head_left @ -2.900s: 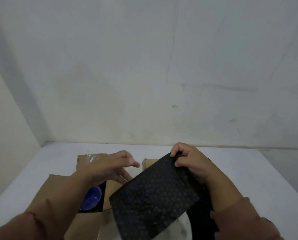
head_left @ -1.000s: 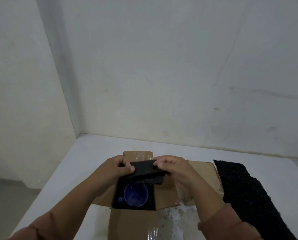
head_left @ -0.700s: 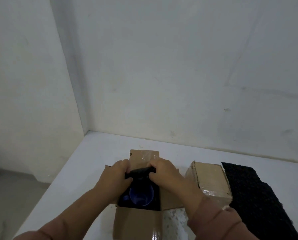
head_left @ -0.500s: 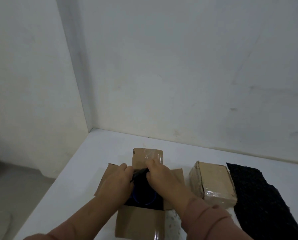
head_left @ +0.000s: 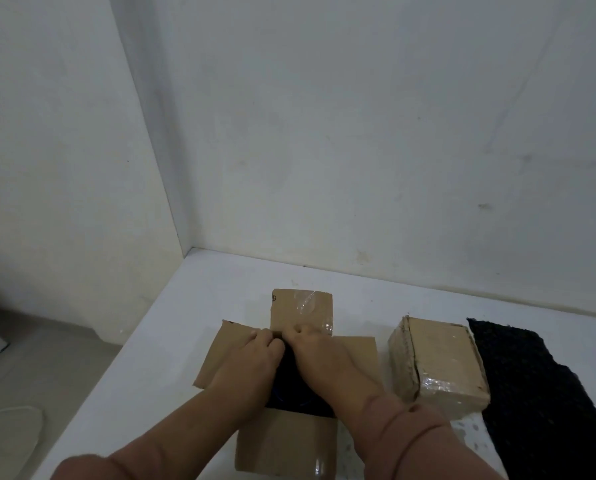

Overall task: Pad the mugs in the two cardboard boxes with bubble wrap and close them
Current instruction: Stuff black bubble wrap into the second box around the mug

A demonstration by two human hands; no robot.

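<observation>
An open cardboard box [head_left: 301, 308] stands in front of me with all its flaps spread out. My left hand [head_left: 251, 358] and my right hand [head_left: 319, 355] are both down in its mouth, pressing a folded piece of black bubble wrap [head_left: 289, 379] into the far side. The blue mug in the box is almost hidden under the wrap and my hands; only a thin blue edge shows. A second cardboard box [head_left: 438, 367], closed and taped, sits to the right.
A long sheet of black bubble wrap [head_left: 531, 393] lies on the white table [head_left: 192, 327] right of the closed box. White walls meet in a corner behind the table. The table's left edge drops to the floor.
My hands carried the folded black wrap from above the box down into its mouth, and it now covers the blue mug. The view shifted left, bringing the closed box into sight.
</observation>
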